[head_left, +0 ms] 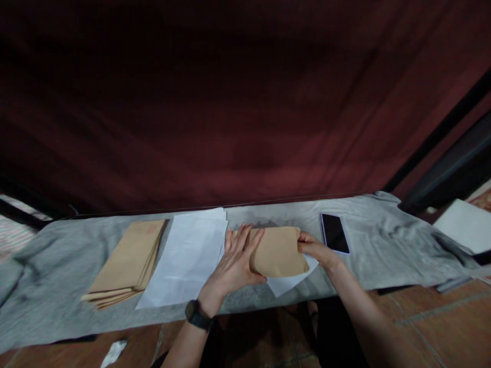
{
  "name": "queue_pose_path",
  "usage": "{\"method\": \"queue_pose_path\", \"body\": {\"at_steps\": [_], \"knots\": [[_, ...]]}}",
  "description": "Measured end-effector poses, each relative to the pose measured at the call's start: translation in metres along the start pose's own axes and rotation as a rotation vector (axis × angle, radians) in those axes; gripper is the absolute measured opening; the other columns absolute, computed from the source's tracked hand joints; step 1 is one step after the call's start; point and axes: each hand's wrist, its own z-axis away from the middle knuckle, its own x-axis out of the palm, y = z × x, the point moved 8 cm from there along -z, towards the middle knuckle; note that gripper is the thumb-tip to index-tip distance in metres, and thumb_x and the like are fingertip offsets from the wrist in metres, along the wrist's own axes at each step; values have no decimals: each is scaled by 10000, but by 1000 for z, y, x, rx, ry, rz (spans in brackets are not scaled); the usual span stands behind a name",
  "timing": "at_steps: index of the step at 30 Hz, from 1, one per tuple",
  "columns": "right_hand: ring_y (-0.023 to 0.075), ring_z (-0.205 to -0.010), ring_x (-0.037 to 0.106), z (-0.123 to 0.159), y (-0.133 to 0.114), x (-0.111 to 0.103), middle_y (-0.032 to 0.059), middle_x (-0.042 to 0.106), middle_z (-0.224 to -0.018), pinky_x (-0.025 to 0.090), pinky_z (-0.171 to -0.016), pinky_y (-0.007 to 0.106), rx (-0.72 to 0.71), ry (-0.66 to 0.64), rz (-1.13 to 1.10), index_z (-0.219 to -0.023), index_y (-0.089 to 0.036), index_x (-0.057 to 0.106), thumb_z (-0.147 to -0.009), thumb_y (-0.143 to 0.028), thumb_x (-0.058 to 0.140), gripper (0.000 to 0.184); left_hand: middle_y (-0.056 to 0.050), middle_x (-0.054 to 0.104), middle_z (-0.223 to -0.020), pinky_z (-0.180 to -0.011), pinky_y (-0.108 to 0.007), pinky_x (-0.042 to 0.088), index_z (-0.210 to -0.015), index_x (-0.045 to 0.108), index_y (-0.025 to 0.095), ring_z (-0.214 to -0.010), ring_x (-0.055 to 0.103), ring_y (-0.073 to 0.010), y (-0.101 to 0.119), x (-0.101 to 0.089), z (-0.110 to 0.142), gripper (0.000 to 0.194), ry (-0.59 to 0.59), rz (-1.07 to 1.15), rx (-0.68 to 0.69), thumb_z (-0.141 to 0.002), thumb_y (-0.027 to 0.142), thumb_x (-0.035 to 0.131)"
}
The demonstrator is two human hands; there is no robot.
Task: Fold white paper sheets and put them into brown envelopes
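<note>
Spanning left grip (236, 261) to right grip (317, 250) — brown envelope (282, 251).

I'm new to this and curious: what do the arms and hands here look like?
They're a person's: the left hand and right hand are ungloved, the visible forearms bare of sleeves, no cables. A dark watch with a rounded face and dark strap circles the left wrist; nothing shows on the right wrist.
</note>
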Motion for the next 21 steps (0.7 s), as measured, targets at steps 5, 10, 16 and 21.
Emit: {"method": "queue_pose_path", "body": {"at_steps": [5,10,16,21], "knots": [[185,-778,681,-6,-6,-15,14,760,-852,518,-792,306,-71,98,131,-915,-194,757,-702,-380,780,283,-141,358,-1524,-1206,-614,96,-1585,144,304,-1452,287,-368,9,-6,-3,1150,18,-85,-5,-658,443,811],[184,-690,660,-11,-5,-27,-4,741,-776,508,-662,288,-80,201,222,-872,-202,742,-687,-346,732,235,-120,439,-1456,-1200,-587,131,-1585,143,316,-1385,381,-330,7,-8,-1,1023,33,-142,-20,-749,364,730],[162,-645,640,-10,-2,-35,-8,727,-739,484,-617,260,-66,326,274,-855,-193,730,-705,-341,653,224,-128,358,-1529,-1170,-611,190,-1585,87,344,-1425,326,-366,-15,24,2,1135,-36,-117,-77,-693,469,777],[178,-631,628,-8,-4,-36,4,708,-716,476,-583,276,-116,356,414,-844,-200,719,-762,-387,602,236,-127,400,-1497,-1183,-581,183,-1586,85,321,-1407,361,-341,-15,23,3,1086,-14,-114,-64,-728,434,741]]}}
